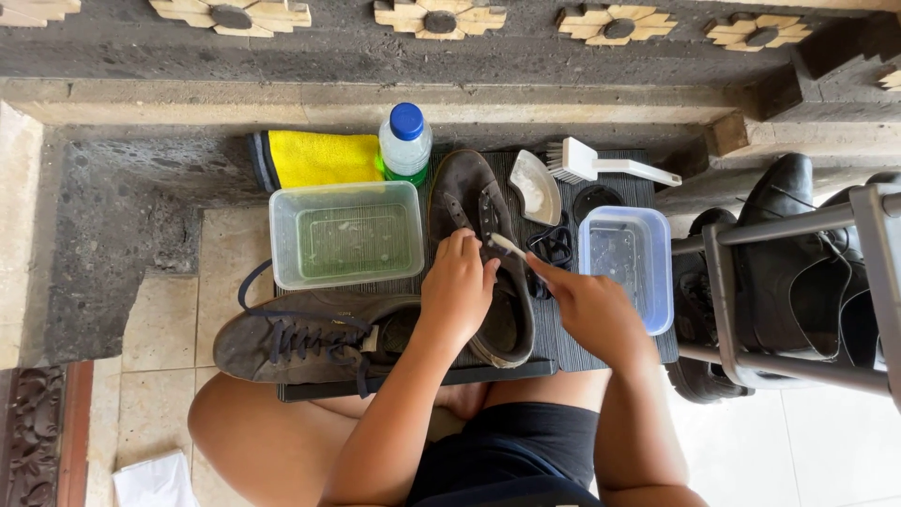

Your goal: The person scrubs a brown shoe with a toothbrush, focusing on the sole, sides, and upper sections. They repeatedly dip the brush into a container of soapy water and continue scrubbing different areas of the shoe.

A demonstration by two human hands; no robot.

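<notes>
At the centre of the frame the left hand [457,286] is closed over the upper of a worn brown shoe [483,253] with its laces out, which lies on a dark ribbed mat [648,192] with its toe toward the top of the picture. The right hand [587,305], just right of centre, pinches a small white brush [507,246] between curled fingers, its tip touching the shoe's opening beside the left fingertips. The likeliest trouble is a slip: the grip sits high on a soft upper, so a hard stroke could roll the shoe or drive the bristles into the left fingers. Just beside the right wrist stands a clear tub with a blue rim [626,263], which seems to hold water; an elbow swing could tip it over the mat. A tangle of black laces [552,249] lies between shoe and tub and could snag the brush. The larger clear tub [345,235] at centre left and the blue-capped bottle [405,143] above it stand near enough to be knocked. The second, laced shoe [300,343] lies at lower left, half off the mat.
</notes>
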